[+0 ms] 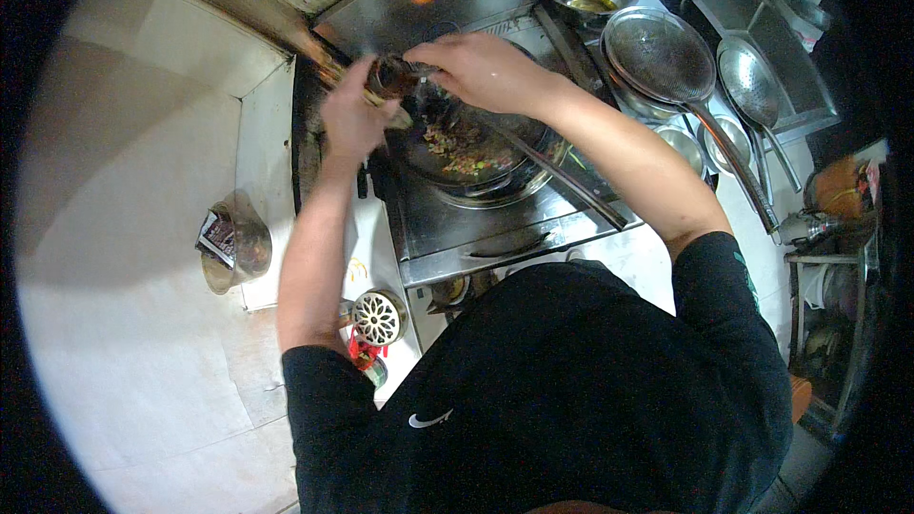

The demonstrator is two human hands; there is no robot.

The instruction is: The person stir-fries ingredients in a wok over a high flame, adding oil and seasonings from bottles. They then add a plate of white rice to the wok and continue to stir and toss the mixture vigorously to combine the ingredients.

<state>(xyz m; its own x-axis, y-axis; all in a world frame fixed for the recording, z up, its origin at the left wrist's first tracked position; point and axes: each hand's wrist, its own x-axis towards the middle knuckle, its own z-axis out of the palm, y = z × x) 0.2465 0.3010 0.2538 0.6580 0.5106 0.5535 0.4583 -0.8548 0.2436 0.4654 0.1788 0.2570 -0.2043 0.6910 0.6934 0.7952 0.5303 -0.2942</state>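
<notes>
My left hand [353, 114], blurred, grips a small dark jar [390, 78] above the left rim of a wok. My right hand [485, 71] reaches over the wok, its fingertips bent down at the jar's right side. Whether those fingers hold something is too blurred to tell. Below both hands the dark wok [510, 175] sits on the stove and contains chopped red, green and pale food [464, 153]. A long metal handle [571, 185] leans out of the wok across its near right rim, with neither hand on it.
At right stand a steel bowl with yellowish liquid [589, 0], a round mesh strainer [660, 53], a perforated ladle [747, 78] and small metal bowls [727, 143]. The stove's steel front edge [428, 271] runs before me. A plastic tub [250, 243] with a packet is at left.
</notes>
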